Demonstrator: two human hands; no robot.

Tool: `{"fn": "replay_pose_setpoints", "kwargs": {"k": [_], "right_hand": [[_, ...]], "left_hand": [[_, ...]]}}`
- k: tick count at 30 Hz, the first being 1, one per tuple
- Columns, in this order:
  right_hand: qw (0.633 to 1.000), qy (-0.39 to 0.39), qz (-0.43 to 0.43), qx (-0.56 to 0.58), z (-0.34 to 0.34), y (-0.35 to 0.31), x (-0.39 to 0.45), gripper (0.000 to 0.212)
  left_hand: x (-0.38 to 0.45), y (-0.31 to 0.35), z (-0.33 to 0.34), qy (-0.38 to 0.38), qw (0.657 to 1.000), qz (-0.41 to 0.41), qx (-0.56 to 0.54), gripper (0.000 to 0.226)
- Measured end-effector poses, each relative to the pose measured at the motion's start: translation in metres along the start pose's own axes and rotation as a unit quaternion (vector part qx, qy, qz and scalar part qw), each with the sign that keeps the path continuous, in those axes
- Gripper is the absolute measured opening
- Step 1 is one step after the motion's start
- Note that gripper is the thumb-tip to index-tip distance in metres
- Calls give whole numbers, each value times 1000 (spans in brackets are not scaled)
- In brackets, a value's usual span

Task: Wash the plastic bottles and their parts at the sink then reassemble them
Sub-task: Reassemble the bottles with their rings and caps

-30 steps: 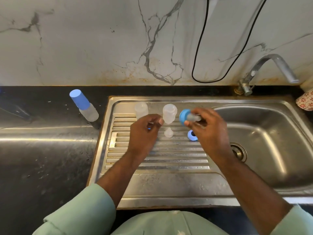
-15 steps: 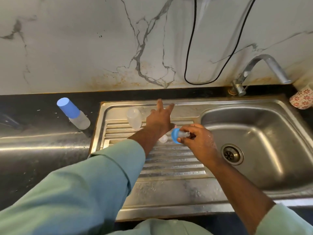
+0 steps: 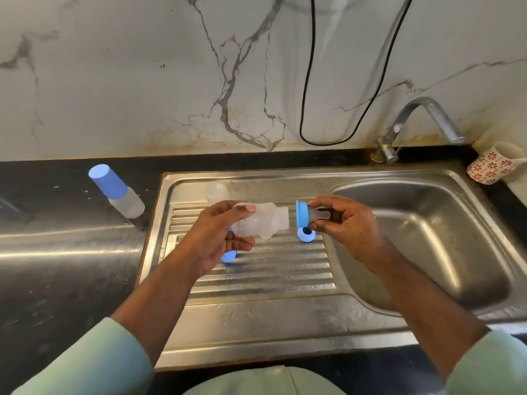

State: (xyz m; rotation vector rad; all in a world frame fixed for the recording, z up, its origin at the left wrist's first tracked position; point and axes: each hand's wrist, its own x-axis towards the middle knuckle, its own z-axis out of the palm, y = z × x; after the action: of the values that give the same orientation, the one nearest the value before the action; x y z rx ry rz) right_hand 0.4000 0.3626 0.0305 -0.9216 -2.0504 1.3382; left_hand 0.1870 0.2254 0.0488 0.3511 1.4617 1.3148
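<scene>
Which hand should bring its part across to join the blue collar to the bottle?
Probably the right hand: it pinches the light blue collar with nipple, facing and just off the open neck of the clear bottle, which the left hand holds sideways over the drainboard.

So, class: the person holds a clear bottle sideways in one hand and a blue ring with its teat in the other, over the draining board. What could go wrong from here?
1. The bottle in the left hand lies sideways, so the blue ring and teat in the right hand may thread on crooked.
2. Either wet part could slip onto the draining board.
3. The loose blue ring lying beneath could get knocked toward the basin.
</scene>
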Motion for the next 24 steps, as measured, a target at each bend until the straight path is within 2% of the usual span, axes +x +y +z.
{"fn": "replay_pose_setpoints", "kwargs": {"k": [4, 8, 12, 15, 17, 19, 21, 22, 23, 24], "right_hand": [[997, -38, -64, 15, 17, -18, -6, 46], [986, -65, -143, -48, 25, -29, -8, 47], [985, -131, -113, -23, 23, -38, -8, 54], [985, -116, -121, -49, 18, -40, -8, 50], [978, -118, -150, -80, 18, -40, -9, 48], [950, -106, -261, -132, 20, -38, -9, 52], [886, -83, -404, -212, 24, -40, -8, 55], [861, -81, -443, -237, 25, -41, -6, 55], [854, -89, -452, -241, 24, -42, -5, 53], [867, -106, -428, -232, 22, -45, -5, 49]], "left_hand": [[-19, -6, -8, -6, 999, -23, -35, 54], [-29, -12, -10, 11, 998, -30, -56, 60], [-35, -15, -8, 38, 994, -75, -69, 59], [-40, -12, -6, 2, 995, -95, -34, 73], [-43, -9, -6, 4, 995, -104, -3, 77], [-45, -7, -6, 32, 992, -120, 32, 69], [-46, -6, -9, 39, 986, -155, 45, 63], [-47, -5, -11, 24, 984, -173, 46, 63], [-47, -5, -13, 4, 981, -185, 53, 64], [-48, -5, -15, -11, 980, -188, 61, 66]]}}
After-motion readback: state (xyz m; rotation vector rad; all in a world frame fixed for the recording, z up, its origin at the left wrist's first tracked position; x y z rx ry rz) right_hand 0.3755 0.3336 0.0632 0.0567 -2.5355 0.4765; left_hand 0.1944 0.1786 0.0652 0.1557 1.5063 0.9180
